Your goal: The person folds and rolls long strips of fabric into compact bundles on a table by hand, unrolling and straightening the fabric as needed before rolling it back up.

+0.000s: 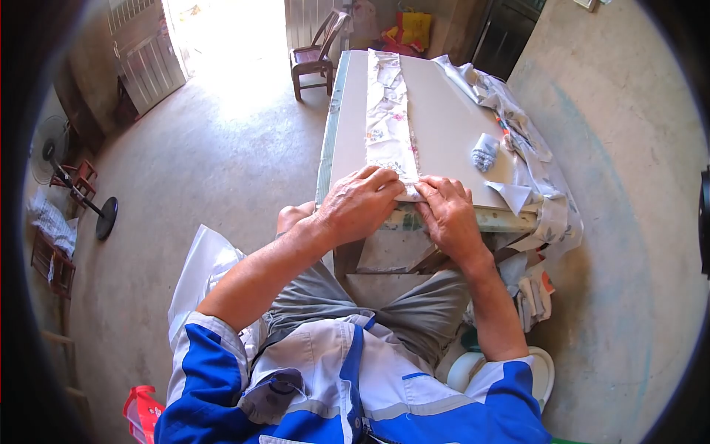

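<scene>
A long strip of white floral cloth [387, 111] runs lengthwise along the white tabletop [436, 96], creased toward its far end. At the table's near edge, my left hand [360, 198] pinches the strip's left corner between thumb and fingers. Opposite it, my right hand [448, 214] grips the right corner, fingers curled over the fabric. The near end of the cloth looks folded between both hands, partly hidden by the fingers. To the right lies a small grey-and-white rolled bundle [485, 152], touched by neither hand.
More patterned cloth [529, 148] drapes over the table's right edge, with an orange-and-dark object [504, 126] on it. A wooden chair [314, 59] stands behind the table. On the left is a standing fan [55, 152]. Folded cloths [531, 296] sit low beside my right knee.
</scene>
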The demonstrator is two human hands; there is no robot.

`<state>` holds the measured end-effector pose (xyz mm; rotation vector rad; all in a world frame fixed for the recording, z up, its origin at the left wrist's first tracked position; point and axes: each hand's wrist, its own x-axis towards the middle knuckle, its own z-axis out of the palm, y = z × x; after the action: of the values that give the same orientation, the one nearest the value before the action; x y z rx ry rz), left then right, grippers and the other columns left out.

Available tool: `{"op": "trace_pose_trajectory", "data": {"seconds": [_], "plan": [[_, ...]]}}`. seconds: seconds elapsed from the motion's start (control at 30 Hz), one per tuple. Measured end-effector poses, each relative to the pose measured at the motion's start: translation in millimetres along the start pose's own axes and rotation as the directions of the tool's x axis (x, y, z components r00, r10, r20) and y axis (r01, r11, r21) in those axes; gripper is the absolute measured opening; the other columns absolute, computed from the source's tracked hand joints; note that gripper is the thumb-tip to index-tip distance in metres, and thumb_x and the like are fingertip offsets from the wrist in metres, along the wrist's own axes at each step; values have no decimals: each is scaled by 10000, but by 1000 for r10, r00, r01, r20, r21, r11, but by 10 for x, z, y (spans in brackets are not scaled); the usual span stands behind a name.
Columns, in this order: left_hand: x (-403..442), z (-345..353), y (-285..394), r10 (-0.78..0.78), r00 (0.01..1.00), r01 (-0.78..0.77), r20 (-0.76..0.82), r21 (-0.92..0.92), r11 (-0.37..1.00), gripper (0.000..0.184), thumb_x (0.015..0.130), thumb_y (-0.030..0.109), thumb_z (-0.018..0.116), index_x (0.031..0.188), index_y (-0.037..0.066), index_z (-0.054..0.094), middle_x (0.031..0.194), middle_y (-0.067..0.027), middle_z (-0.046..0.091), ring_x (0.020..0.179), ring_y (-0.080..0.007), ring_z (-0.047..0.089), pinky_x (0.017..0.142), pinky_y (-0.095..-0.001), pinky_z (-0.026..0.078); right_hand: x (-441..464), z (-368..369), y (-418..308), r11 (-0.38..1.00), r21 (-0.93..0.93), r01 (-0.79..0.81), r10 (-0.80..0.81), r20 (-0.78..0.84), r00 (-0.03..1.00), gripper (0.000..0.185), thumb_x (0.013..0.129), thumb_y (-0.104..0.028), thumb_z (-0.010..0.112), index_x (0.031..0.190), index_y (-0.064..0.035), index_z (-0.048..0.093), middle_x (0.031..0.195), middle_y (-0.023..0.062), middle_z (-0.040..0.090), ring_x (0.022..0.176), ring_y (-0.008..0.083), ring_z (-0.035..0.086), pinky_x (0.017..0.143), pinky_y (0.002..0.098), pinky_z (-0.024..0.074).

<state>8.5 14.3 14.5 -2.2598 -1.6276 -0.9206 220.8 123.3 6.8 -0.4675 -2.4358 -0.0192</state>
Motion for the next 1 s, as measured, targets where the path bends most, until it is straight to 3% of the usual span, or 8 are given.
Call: {"op": "trace_pose_trajectory", "data": {"seconds": [0.5, 0.77, 1.0], "plan": [[181, -171, -154, -64, 998, 66, 22, -130, 989, 228, 969, 114, 688, 1162, 23, 768, 1116, -180, 772, 1076, -357, 711, 984, -445, 554, 201, -66, 53, 997, 62, -34, 34, -6, 999, 260, 1000, -161, 671, 1242, -76, 717, 1152, 114, 737, 1110, 316, 654, 948, 453, 477], [271, -80, -359, -113, 992, 121, 51, -171, 978, 290, 1016, 178, 643, 1257, 38, 724, 1147, -204, 754, 1097, -378, 716, 992, -469, 546, 341, 19, 171, 990, 129, -61, 64, -17, 998, 237, 1014, -128, 662, 1225, -30, 709, 1100, 161, 749, 1024, 375, 676, 916, 480, 520], [315, -110, -349, -182, 983, 184, 28, -232, 955, 311, 985, 185, 677, 1270, 65, 710, 1132, -199, 710, 1036, -418, 708, 936, -483, 553, 391, 127, 236, 980, 165, -107, 109, 1, 994, 295, 1039, -174, 617, 1271, -8, 694, 1143, 198, 741, 1076, 395, 672, 965, 497, 516]]}}
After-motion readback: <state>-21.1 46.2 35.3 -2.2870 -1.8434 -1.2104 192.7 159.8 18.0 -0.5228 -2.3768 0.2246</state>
